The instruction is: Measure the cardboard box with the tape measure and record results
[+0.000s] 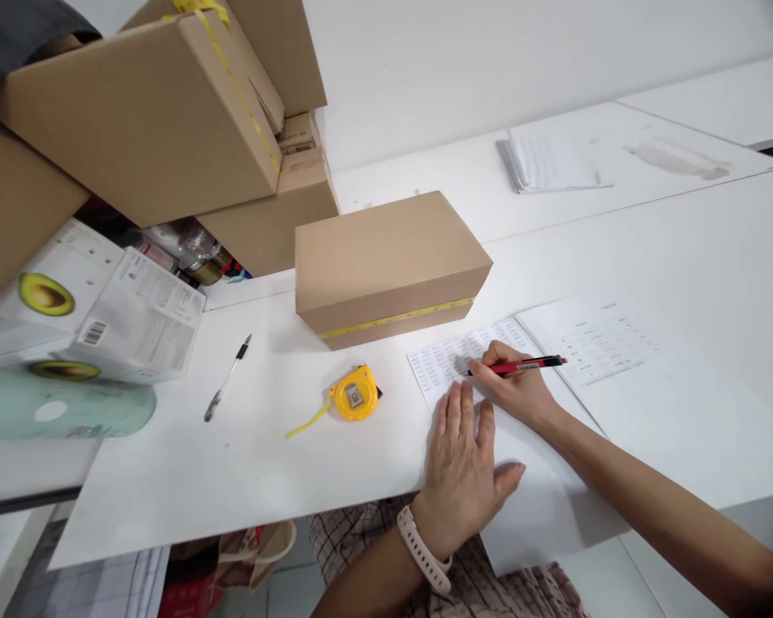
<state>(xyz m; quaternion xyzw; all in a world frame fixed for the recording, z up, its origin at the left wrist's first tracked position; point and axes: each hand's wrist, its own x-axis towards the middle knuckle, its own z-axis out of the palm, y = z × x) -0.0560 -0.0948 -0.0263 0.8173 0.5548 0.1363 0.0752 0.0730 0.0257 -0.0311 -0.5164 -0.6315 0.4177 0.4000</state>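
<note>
My right hand (515,382) grips a red and black pen (526,365), its tip down at a printed sheet (435,360) with rows of small text. Flat on the lower part of that sheet lies my left hand (460,455), fingers stretched out and a pale strap on the wrist. Left of the hands is a yellow tape measure (354,395) with a short length of tape pulled out. Behind it stands a closed brown cardboard box (392,257) with a yellow strip along its side. A second printed sheet (618,360) lies to the right.
A clear pen with a black cap (228,378) lies on the white table (186,481). At the left are stacked cardboard boxes (142,120), white avocado-printed boxes (142,309) and a mint-green object (83,405). A stack of papers (547,163) lies at the back.
</note>
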